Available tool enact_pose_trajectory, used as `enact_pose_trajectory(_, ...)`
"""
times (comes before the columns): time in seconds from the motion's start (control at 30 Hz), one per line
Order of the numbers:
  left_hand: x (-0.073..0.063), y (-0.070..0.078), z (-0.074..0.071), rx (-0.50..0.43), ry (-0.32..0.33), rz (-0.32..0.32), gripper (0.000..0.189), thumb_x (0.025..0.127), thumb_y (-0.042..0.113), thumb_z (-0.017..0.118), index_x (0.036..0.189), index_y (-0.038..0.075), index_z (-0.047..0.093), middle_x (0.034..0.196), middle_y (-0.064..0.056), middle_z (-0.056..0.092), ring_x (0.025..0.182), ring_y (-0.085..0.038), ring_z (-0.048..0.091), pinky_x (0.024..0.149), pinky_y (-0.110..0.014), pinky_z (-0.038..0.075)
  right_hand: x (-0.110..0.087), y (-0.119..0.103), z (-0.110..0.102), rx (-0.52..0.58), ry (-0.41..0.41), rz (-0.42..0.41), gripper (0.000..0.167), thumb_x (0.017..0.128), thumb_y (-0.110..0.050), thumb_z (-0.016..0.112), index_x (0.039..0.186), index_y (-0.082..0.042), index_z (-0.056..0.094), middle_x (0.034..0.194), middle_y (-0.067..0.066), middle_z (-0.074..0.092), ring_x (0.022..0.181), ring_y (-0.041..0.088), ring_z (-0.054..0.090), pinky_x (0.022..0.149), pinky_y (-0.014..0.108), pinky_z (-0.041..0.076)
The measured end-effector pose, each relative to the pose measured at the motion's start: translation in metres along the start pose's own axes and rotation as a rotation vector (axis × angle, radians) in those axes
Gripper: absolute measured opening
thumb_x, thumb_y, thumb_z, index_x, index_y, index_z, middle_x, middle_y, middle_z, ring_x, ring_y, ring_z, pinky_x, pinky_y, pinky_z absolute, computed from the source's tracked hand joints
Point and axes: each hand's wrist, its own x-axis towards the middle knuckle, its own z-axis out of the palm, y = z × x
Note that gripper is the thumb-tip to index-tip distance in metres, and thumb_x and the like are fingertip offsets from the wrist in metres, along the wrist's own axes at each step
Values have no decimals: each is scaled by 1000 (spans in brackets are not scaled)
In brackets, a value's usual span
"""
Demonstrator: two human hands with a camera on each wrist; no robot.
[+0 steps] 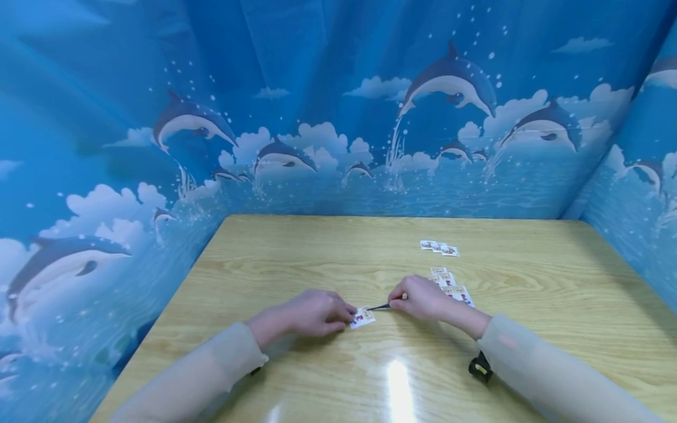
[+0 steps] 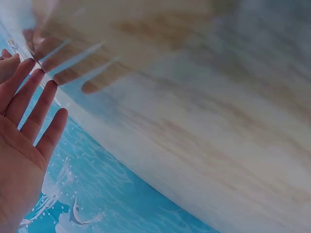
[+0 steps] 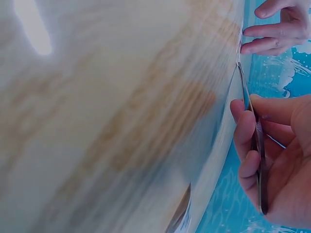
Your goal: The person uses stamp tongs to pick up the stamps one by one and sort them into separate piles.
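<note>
A small white card with coloured pictures [image 1: 362, 319] lies flat on the table in the head view. My left hand [image 1: 319, 314] rests at the card's left edge, its fingertips touching it. In the left wrist view the fingers of that hand [image 2: 29, 131] look nearly straight. My right hand [image 1: 419, 297] grips dark tweezers [image 1: 379, 307], whose tips reach the card's upper part. The right wrist view shows the tweezers [image 3: 259, 145] lying between thumb and curled fingers. Whether their tips pinch anything is too small to tell.
Several similar picture cards [image 1: 459, 294] lie partly behind my right hand. Farther back is a short overlapping row of small cards [image 1: 440, 248]. The wooden table [image 1: 296, 252] meets a blue dolphin-printed curtain [image 1: 328, 194] at the back and sides. A dark device [image 1: 480, 368] hangs below the right sleeve.
</note>
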Motion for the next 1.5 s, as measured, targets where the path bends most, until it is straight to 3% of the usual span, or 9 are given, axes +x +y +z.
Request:
enact_pose_trajectory(0.17, -1, 1, 1, 32, -11, 9, 30, 95, 28, 63, 124, 23, 66, 135, 11, 55, 118, -12, 54, 97, -30, 45, 2, 1, 2, -13, 4, 4, 9, 87, -12, 72, 92, -14, 78, 94, 2, 74, 87, 19, 67, 78, 40, 53)
enact_pose_trajectory(0.37, -3, 1, 3, 26, -6, 8, 33, 95, 28, 62, 127, 23, 64, 137, 8, 54, 123, -14, 52, 100, -33, 43, 1, -1, 2, 27, -7, 67, 11, 88, -15, 71, 97, -12, 77, 101, 5, 73, 97, 25, 66, 87, 46, 51)
enact_pose_trajectory(0.7, -3, -5, 4, -46, -18, -25, 34, 94, 28, 64, 128, 24, 64, 138, 10, 53, 124, -13, 50, 103, -35, 41, -13, -2, 6, 122, -27, 152, 11, 89, -16, 70, 98, -13, 77, 99, 2, 72, 86, 14, 64, 73, 35, 51)
enact_pose_trajectory(0.97, -3, -6, 3, -108, -21, -41, 33, 93, 26, 65, 127, 23, 65, 138, 11, 53, 126, -15, 49, 104, -38, 39, -16, -4, 8, 89, 19, 121, 9, 88, -15, 71, 94, -13, 78, 96, 1, 73, 89, 19, 65, 77, 39, 51)
enact_pose_trajectory(1.23, -5, -5, 4, -106, -34, -66, 33, 93, 28, 66, 126, 26, 65, 137, 15, 52, 128, -16, 47, 105, -40, 38, -7, -5, 8, 57, 35, 151, 10, 87, -14, 72, 95, -14, 78, 97, 2, 73, 92, 22, 66, 80, 43, 52)
enact_pose_trajectory(1.5, -7, -2, 3, -54, -19, -20, 33, 92, 26, 67, 125, 23, 67, 134, 13, 56, 125, -17, 50, 103, -38, 41, 3, -5, 8, 38, 30, 134, 10, 87, -14, 72, 95, -14, 78, 103, 5, 73, 95, 24, 67, 81, 43, 52)
